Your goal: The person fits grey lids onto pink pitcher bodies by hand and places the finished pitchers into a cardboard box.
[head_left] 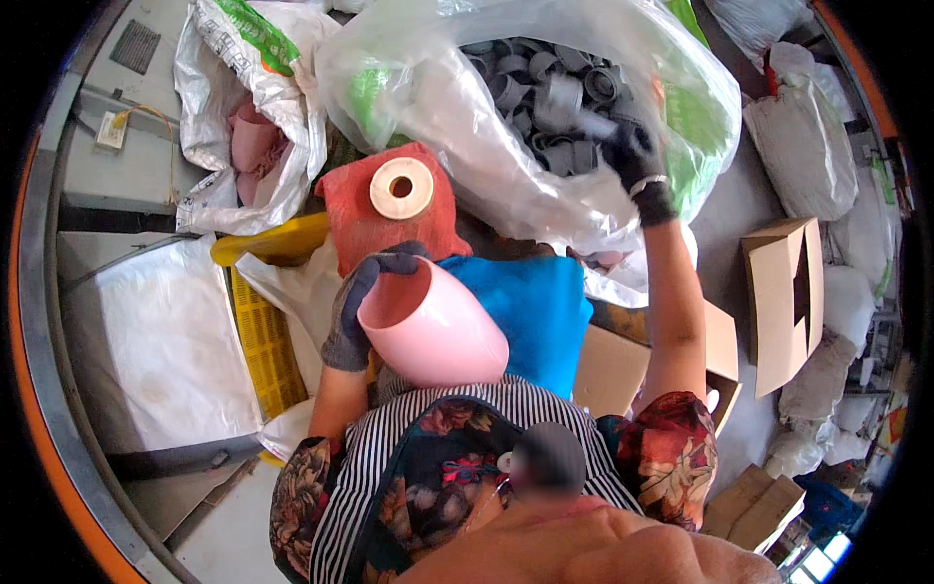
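1 pink vessel (443,336) was held close to the body, on the near side of the red cloth (350,209), its open mouth tipped up and leftward. It was gripped by the gloved left hand (362,304), whose fingers were clamped on its rim and side. No grey part was seen joined to it, so little was judged to be done with this piece, while plenty of loose stock was left.

Right of the red cloth and nearer the body, a blue cloth (535,311) was spread; farther right, a cardboard box (608,370) was partly hidden by the right forearm. Left of the red cloth, a yellow crate (268,341) was partly covered by white sheeting. On the red cloth itself, 1 cream roll (401,207) was set flat.

Beyond the red cloth to the right, a large clear bag (593,209) was filled with grey ring-like parts (559,97). These were reached by the gloved right hand (637,151); through the blur, it could not be told whether its fingers were closed on a part. Beyond the red cloth to the left, pink pieces (253,141) were contained in a white sack (304,161).
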The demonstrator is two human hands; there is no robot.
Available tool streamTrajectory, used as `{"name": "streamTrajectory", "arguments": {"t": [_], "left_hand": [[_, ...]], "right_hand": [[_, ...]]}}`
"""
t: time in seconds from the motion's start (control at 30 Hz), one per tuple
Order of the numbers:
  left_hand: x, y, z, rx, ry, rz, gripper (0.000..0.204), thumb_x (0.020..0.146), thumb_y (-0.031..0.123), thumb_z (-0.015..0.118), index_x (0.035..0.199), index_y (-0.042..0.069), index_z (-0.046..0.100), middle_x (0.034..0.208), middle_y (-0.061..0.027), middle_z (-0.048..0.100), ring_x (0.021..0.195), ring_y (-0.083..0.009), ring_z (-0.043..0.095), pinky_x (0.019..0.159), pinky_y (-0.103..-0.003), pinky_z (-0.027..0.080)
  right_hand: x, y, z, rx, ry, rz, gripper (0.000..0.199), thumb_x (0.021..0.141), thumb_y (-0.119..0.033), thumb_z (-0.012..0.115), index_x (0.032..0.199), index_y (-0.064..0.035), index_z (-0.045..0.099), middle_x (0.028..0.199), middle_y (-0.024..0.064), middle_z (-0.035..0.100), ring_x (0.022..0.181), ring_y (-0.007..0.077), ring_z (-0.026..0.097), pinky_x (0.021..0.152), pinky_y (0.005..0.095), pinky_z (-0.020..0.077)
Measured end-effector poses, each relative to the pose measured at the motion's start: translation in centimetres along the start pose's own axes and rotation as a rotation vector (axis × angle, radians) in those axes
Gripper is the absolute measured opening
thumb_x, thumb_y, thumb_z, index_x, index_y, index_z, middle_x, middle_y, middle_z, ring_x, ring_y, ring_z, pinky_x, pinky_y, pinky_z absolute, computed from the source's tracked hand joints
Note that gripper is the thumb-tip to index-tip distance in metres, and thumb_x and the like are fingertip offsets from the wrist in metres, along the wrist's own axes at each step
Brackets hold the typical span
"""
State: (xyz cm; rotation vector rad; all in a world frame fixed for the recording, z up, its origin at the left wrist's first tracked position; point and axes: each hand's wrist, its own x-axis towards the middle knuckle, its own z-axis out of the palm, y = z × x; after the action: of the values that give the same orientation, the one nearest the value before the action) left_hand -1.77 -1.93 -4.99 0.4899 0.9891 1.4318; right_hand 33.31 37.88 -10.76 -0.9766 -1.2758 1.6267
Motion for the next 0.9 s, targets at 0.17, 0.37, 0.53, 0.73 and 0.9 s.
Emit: {"name": "streamTrajectory", "arguments": {"t": [0.17,0.37,0.53,0.73,0.9], "left_hand": [[-1.0,1.0,1.0,0.116,-0.079,0.124,0.046,0.108,0.036,0.044,0.116,-0.002,0.068,0.139,-0.0191,0.061,0.131,-0.0296,0.056,0.117,-0.043,0.037],[-1.8,1.7,2.5,0.092,-0.076,0.133,0.044,0.107,0.033,0.046,0.125,-0.002,0.064,0.14,-0.018,0.061,0.132,-0.0285,0.056,0.117,-0.042,0.038],[-3.5,1.9,3.8,-0.04,-0.052,0.111,0.041,0.106,0.028,0.049,0.131,-0.001,0.061,0.139,-0.0154,0.062,0.13,-0.0272,0.057,0.116,-0.041,0.039],[-3.3,2.9,3.3,0.776,-0.109,0.452,0.039,0.102,0.015,0.049,0.138,0.001,0.057,0.14,-0.0139,0.06,0.131,-0.0244,0.056,0.114,-0.039,0.042],[-3.2,2.4,2.5,0.08,-0.229,0.206,0.042,0.104,0.019,0.05,0.143,0.002,0.053,0.144,-0.0142,0.057,0.134,-0.0246,0.055,0.117,-0.039,0.039]], "right_hand": [[-10.4,3.5,-0.7,0.03,0.011,0.051,0.023,0.098,-0.015,0.069,0.115,-0.0027,0.06,0.108,0.0082,0.065,0.093,0.0167,0.063,0.083,0.0283,0.0548],[-12.3,-0.6,0.5,-0.764,-0.44,0.229,0.047,0.09,-0.016,0.071,0.133,-0.0057,0.056,0.112,0.0161,0.069,0.102,0.0248,0.066,0.089,0.0367,0.053],[-10.5,1.2,4.4,-1.308,-0.436,0.109,0.062,0.086,-0.04,0.075,0.135,-0.0061,0.056,0.108,0.0237,0.073,0.108,0.0421,0.067,0.093,0.0472,0.0513],[-6.7,4.3,4.5,-1.176,-0.274,0.184,0.038,0.091,-0.034,0.072,0.113,-0.0035,0.067,0.097,0.0173,0.074,0.089,0.0314,0.068,0.081,0.0449,0.0518],[-4.4,-1.3,3.6,-0.647,-0.288,-0.102,0.035,0.093,-0.014,0.068,0.126,-0.0045,0.064,0.105,0.0077,0.068,0.086,0.0182,0.065,0.079,0.0345,0.0548]]}}
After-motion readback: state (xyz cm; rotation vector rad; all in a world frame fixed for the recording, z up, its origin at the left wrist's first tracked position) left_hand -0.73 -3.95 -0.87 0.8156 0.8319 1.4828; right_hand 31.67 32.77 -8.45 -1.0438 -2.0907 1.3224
